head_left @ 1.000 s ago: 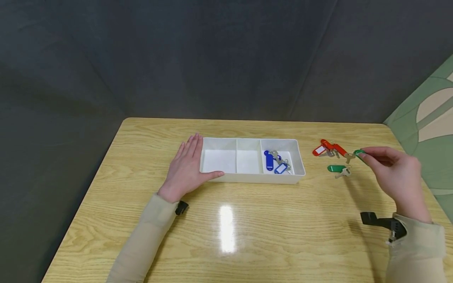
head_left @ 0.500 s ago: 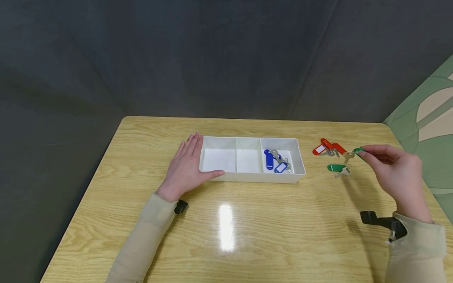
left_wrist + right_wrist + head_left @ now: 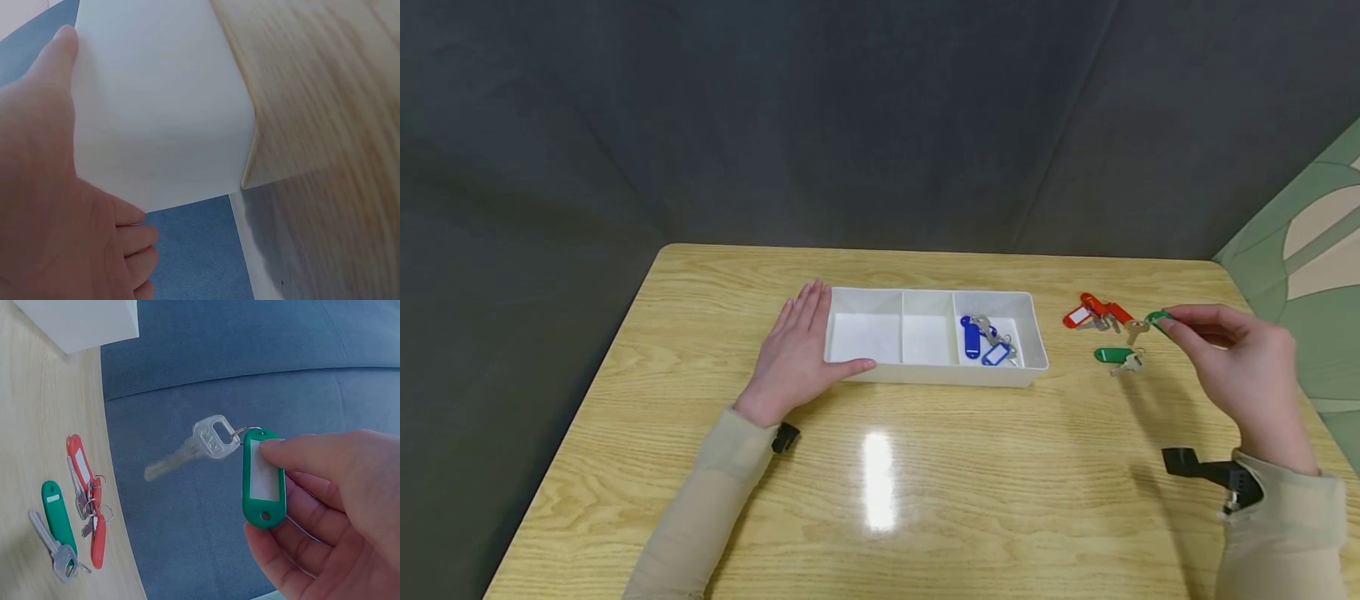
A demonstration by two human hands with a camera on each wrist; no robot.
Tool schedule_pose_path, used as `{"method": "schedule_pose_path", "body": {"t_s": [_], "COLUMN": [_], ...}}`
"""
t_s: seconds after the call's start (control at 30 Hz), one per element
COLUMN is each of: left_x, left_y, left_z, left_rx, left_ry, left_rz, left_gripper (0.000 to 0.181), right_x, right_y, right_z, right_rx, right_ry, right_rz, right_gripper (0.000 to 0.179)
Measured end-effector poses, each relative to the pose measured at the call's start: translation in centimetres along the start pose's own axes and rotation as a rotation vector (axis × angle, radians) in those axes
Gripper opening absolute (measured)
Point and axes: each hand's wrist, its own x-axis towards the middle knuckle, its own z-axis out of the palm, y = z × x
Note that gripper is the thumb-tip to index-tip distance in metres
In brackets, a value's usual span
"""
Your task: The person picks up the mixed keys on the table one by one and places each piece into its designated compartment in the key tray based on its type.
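Note:
My right hand (image 3: 1240,367) pinches a green key tag (image 3: 264,478) between thumb and fingers, holding it above the table. From the tag's ring dangles a silver key (image 3: 212,439). Straight-fingered, my left hand (image 3: 797,358) rests against the left end of a white divided tray (image 3: 940,377), its thumb along the front rim. Several blue key tags (image 3: 972,340) with keys lie in the tray's right compartment; the left and middle ones hold nothing. On the table near my right hand lie another green key tag (image 3: 1112,355) with its key and several red key tags (image 3: 1078,317) with keys.
The wooden table (image 3: 1000,483) extends toward me in front of the tray. A dark cloth wall (image 3: 865,125) stands behind its far edge, and a green patterned fabric (image 3: 1322,250) borders it on the right.
The key hanging from the held green tag has swung slightly. Both hands stay almost where they were, and the tray and the other tags have not moved on the table.

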Motion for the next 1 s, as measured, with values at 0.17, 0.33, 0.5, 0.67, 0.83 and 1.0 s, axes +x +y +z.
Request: {"method": "schedule_pose_path", "body": {"t_s": [0.17, 0.33, 0.5, 0.67, 0.83, 1.0], "left_x": [0.0, 0.0, 0.0, 0.1, 0.1, 0.1], "left_y": [0.1, 0.1, 0.0, -0.1, -0.1, 0.0], "left_z": [-0.1, -0.1, 0.0, 0.1, 0.1, 0.1], "left_rx": [-0.004, -0.002, 0.002, 0.008, 0.011, 0.009], "left_ry": [-0.003, 0.001, 0.007, 0.0, -0.003, -0.008], "left_rz": [0.001, 0.0, 0.008, 0.01, 0.004, 0.002], "left_gripper": [0.126, 0.126, 0.126, 0.126, 0.127, 0.127], "right_x": [0.0, -0.1, -0.2, -0.2, 0.0, 0.0], "right_y": [-0.4, -0.8, -1.3, -1.8, -2.4, -2.9], "right_z": [0.0, 0.2, 0.2, 0.3, 0.5, 0.8], "right_rx": [-0.004, 0.013, 0.016, 0.029, 0.08, 0.122], "right_ry": [-0.001, 0.0, -0.003, -0.009, -0.009, -0.022], "right_rz": [0.001, -0.007, -0.016, -0.007, -0.027, -0.029], "right_gripper": [0.025, 0.024, 0.024, 0.024, 0.023, 0.023]}}
